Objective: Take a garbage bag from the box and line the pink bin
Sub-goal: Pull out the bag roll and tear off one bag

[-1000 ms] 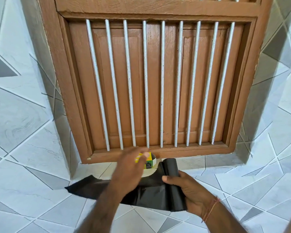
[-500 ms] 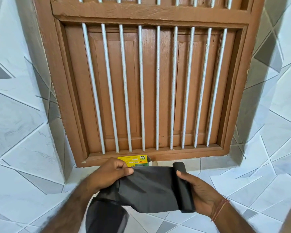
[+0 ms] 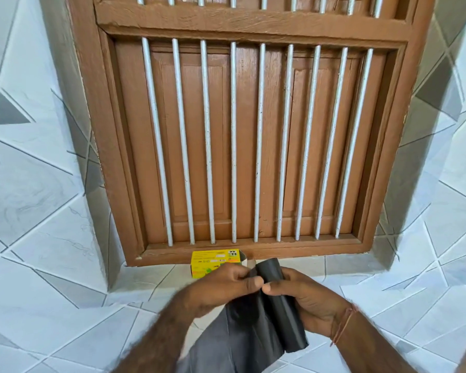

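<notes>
1. on the tiled ledge below the barred wooden window (image 3: 233,141), a yellow box (image 3: 213,262) has been left, just behind the hands.
2. the black garbage bag roll (image 3: 280,305) is clamped in the right hand (image 3: 301,302), probably so one bag can be torn free.
3. the loose sheet is pinched by the left hand (image 3: 226,288), thumbs almost touching.
4. no pink bin is seen.

Yellow box (image 3: 215,262) lower part hidden behind left hand (image 3: 223,288); loose black bag (image 3: 234,343) cut off by bottom edge
</notes>
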Tool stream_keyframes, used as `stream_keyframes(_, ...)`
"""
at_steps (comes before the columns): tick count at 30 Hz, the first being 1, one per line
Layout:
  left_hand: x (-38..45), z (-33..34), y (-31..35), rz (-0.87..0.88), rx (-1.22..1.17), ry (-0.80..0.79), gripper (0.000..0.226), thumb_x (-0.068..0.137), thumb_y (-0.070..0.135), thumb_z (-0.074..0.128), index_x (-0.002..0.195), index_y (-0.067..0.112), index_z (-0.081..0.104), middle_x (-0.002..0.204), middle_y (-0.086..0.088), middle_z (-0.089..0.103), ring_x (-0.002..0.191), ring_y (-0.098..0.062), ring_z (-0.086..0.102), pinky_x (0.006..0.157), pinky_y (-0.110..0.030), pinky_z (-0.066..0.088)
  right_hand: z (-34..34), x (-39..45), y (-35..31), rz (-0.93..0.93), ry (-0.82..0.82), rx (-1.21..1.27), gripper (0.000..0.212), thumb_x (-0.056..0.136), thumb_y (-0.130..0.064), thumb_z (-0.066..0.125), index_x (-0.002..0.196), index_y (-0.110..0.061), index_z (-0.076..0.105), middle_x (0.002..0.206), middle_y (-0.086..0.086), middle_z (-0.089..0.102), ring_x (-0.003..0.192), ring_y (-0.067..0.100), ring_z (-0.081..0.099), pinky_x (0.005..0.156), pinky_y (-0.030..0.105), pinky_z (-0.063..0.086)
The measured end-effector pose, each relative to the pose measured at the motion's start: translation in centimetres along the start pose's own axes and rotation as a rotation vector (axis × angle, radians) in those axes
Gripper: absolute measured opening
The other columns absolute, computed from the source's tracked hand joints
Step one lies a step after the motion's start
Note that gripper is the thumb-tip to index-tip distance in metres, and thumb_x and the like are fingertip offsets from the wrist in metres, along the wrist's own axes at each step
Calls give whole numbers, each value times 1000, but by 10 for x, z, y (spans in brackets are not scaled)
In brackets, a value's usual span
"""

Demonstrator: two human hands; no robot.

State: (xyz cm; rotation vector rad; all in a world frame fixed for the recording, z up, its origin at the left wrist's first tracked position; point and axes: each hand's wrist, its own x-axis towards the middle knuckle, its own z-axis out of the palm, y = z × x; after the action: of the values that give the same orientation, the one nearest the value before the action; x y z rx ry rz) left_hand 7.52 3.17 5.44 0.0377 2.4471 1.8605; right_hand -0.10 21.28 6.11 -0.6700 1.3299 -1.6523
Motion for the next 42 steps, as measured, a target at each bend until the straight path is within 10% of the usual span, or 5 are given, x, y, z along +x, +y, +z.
stream_keyframes(7, -1, -20, 7, -51, 98, 67, 30, 85, 21, 70, 90, -8, 67, 75, -9, 57, 67, -12, 50, 60, -22, 39, -24, -14, 3, 84, 140, 164, 40, 66, -21, 77, 101, -1, 74, 108, 22, 71, 94, 34, 68, 98, 46, 48)
stream_keyframes(12, -8, -47, 18, -95, 328, 35, 20, 87, 20, 69, 67, 18, 66, 59, 5, 50, 54, -2, 43, 50, -15, 31, -32, -18, 7, 117, 253, 222, 59, 62, -20, 82, 115, 1, 67, 125, 23, 63, 107, 35, 61, 106, 49, 42)
stream_keyframes(28, -18, -37, 3, -145, 277, -67, 50, 71, 48, 76, 105, 11, 70, 112, -11, 73, 108, -24, 66, 103, -42, 46, -17, -11, -3, -22, 170, -22, 38, 79, -12, 69, 114, 2, 64, 118, 27, 66, 108, 40, 64, 98, 48, 50)
stream_keyframes(34, -17, -31, 2, -70, 195, -10, 14, 87, 31, 68, 82, 19, 75, 78, 14, 69, 78, -1, 61, 75, -19, 48, -17, -9, -4, 58, 269, -96, 50, 74, -27, 67, 117, -3, 62, 119, 22, 66, 113, 40, 60, 106, 51, 42)
stream_keyframes(42, -18, -49, -4, -164, 406, -10, 45, 75, 53, 70, 54, 16, 54, 60, 1, 39, 60, -13, 36, 61, -29, 27, -13, -7, -2, -18, 250, -168, 29, 91, -21, 61, 114, -3, 66, 120, 20, 67, 117, 38, 60, 108, 53, 40)
